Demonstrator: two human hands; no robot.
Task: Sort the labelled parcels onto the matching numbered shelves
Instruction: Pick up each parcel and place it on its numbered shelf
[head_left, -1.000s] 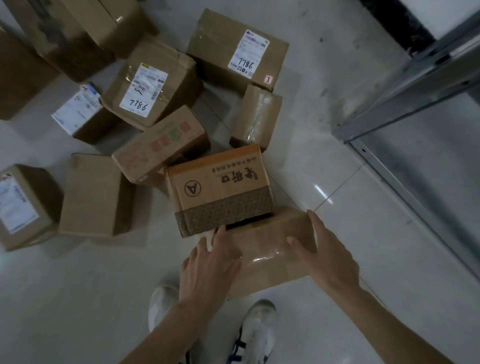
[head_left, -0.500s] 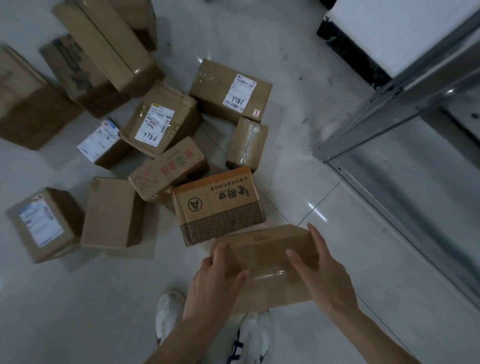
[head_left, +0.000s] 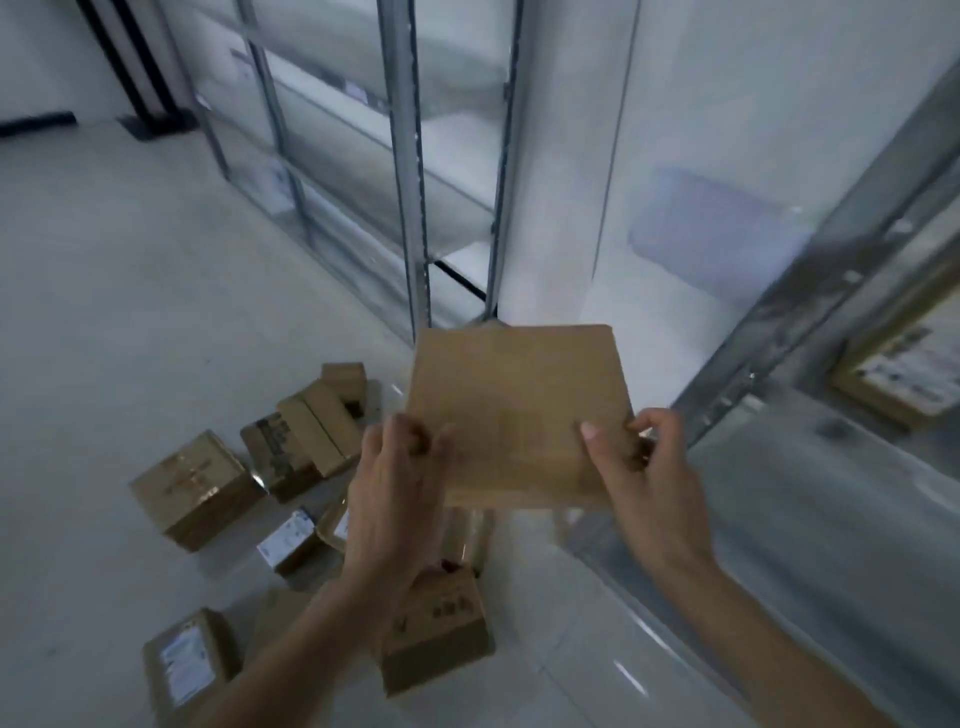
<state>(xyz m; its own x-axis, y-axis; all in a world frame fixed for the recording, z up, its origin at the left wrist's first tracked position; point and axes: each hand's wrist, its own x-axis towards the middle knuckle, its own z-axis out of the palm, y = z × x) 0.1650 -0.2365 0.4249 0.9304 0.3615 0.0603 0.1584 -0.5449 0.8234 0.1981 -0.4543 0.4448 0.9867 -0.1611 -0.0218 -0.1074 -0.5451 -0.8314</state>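
Nearest to the camera, both hands hold one brown parcel (head_left: 519, 415) up in the air, above the floor (head_left: 78, 312). The left hand (head_left: 395, 488) grips its near left corner with curled fingers, and the right hand (head_left: 649, 478) pinches the near right corner, thumb on the upper face. The face turned to the camera is plain cardboard; no label shows on it, so the number cannot be read from here.

Below and to the left, the other parcels (head_left: 197, 488) lie in a loose heap on the floor, some with white labels, one orange-topped box (head_left: 436, 634) close under the left forearm.

Farther away stand the metal shelves (head_left: 410, 182), and on the right a shelf board carries a labelled box (head_left: 904, 374) near its edge.

The risk, as I judge it, is the hold: only the two near corners are taken, so the far side may tip down and the parcel may slip. Also, without the label seen, it could go to a wrong shelf.
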